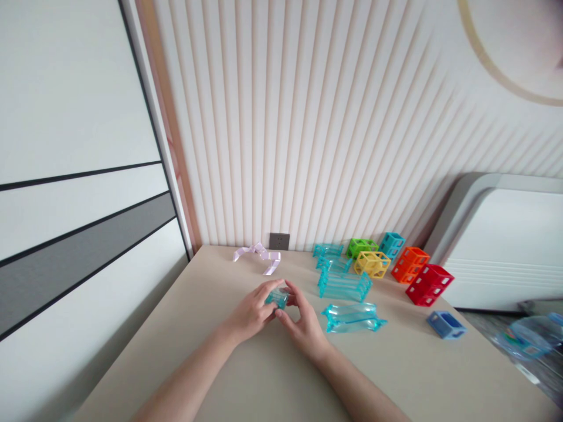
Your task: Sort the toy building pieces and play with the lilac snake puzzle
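Fluted wall: pale vertical ribs of a wall panel (281,117) rise behind the table; a gold-edged disc (523,41) is cut off at upper right.
Cabinet front: a white panelled cabinet (74,94) with dark trim and a grey band borders the left.
Tabletop: a beige table (153,334), its far edge near the wall.
Headboard-like panel: a white panel (505,240) with a grey rounded border, right of the table.
Floor side: a clear plastic bottle (525,337), blurred, beyond the right edge.
Hands: the left hand (253,310) and right hand (305,325) curl inward at mid-table, thumbs and fingers closed about one small piece.
Teal rails: ladder-sided translucent pieces (345,286) line up toward the wall; a trough-shaped pair (354,316) lies just right of the right hand.
Cube frames: red (428,285), orange (410,265), turquoise (391,245), yellow (372,265) and green (361,247); a rounded yellow form shows inside the yellow one.
Lilac strips: angular lilac pieces (274,262), beyond the hands.
Open block: a hollow blue block (445,326), near the right edge.
Held piece: a translucent teal piece (276,298) between both hands, partly hidden by fingers.
Socket: a dark wall outlet (280,241).
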`<state>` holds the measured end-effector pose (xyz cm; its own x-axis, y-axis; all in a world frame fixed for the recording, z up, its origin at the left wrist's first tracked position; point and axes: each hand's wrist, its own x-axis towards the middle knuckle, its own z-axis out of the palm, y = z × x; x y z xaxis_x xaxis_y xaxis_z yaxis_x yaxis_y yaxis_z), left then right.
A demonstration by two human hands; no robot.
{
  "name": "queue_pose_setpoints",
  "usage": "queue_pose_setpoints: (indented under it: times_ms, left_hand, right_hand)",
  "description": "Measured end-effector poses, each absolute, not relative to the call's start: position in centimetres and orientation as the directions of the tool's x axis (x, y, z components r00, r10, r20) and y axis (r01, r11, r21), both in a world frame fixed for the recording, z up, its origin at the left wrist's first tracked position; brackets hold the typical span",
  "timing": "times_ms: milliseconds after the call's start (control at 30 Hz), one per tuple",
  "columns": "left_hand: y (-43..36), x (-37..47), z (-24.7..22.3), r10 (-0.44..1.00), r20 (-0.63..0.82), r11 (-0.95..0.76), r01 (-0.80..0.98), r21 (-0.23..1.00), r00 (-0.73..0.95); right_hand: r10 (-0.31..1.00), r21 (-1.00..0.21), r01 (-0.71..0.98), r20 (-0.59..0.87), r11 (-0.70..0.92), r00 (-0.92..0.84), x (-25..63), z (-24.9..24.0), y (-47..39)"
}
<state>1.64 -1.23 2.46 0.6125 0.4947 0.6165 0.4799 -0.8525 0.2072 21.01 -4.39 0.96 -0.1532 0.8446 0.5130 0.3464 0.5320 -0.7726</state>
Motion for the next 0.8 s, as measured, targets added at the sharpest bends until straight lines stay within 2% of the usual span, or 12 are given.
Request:
queue_pose_setpoints:
  times_ms: [367,600,800]
  left_hand:
    - [-1.41,2.55,3.24,0.352,0.740,-0.833,0.552,-0.031,0.573]
    - [-1.69,2.64,3.24,0.341,0.739,-0.854,0.520,-0.014,0.581]
    - [-1.69,2.01,3.19,0.361,0.757,-0.872,0.484,0.068,0.545]
  right_hand:
    - [0.843,-0.795,0.347,0.537,0.497,0.024,21.14,1.23,-4.11]
    - [0.835,-0.816,0.304,0.541,0.492,0.103,21.18,1.10,-4.07]
    - [0.830,-0.820,0.310,0.540,0.481,0.141,21.44,1.12,-3.69]
